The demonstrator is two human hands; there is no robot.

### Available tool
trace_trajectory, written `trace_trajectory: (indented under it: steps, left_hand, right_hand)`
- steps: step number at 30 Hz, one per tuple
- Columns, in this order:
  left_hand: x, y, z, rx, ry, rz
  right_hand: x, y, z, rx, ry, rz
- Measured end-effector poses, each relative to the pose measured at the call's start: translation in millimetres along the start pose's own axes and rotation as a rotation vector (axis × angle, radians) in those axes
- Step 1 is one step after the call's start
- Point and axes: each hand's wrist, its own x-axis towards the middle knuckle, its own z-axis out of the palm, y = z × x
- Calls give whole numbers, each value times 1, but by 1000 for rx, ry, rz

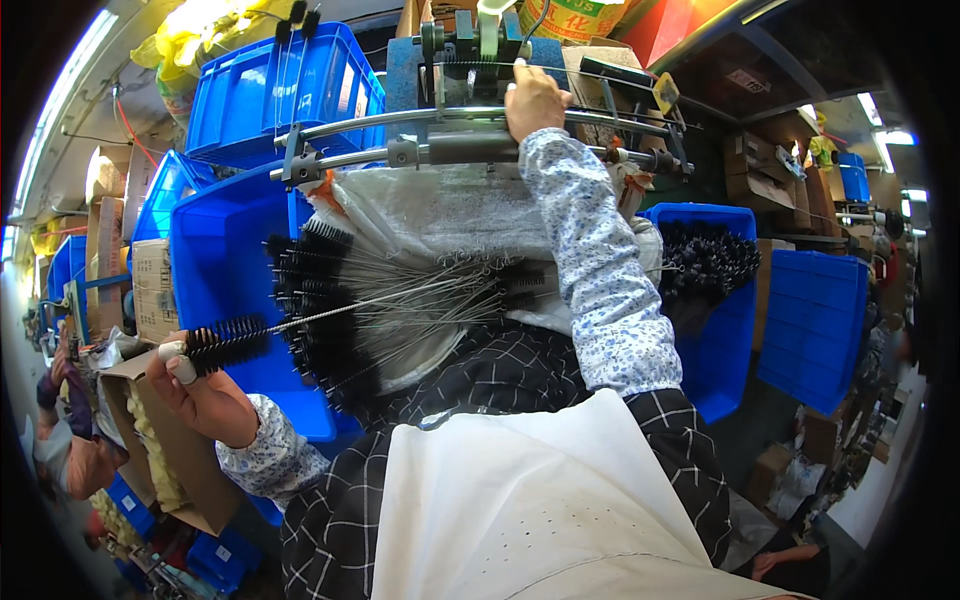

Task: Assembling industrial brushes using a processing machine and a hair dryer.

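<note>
Brushes (400,300) lie heaped on a white sack between the two hands, bristles dark, wire stems crossing. Beyond the right hand (533,100) stands a metal machine (470,60); that hand is clamped over its curved rod (400,118), arm stretched forward. The left hand (200,395), low and well apart, grips one bottle brush (228,345) by its bristled end. Right of the arm, a blue crate (722,330) holds more black brushes.

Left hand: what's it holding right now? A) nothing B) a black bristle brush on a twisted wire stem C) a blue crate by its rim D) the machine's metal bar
B: the left hand grips the bristle end of a black wire-stem brush, while the right hand is up on the machine's metal bar.
</note>
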Motion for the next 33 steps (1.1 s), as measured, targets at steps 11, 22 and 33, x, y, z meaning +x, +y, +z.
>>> trace_trajectory:
  steps: [11,22,33]
  left_hand:
    - [0,-10,2,-169,146,-123]
    - [-5,-23,49,-256,-284,-426]
    - [-51,-23,102,-162,-641,-428]
  right_hand:
    - [38,114,-17,65,-234,49]
    - [8,157,-122,303,-638,-173]
    - [-143,-55,-128,829,-993,-422]
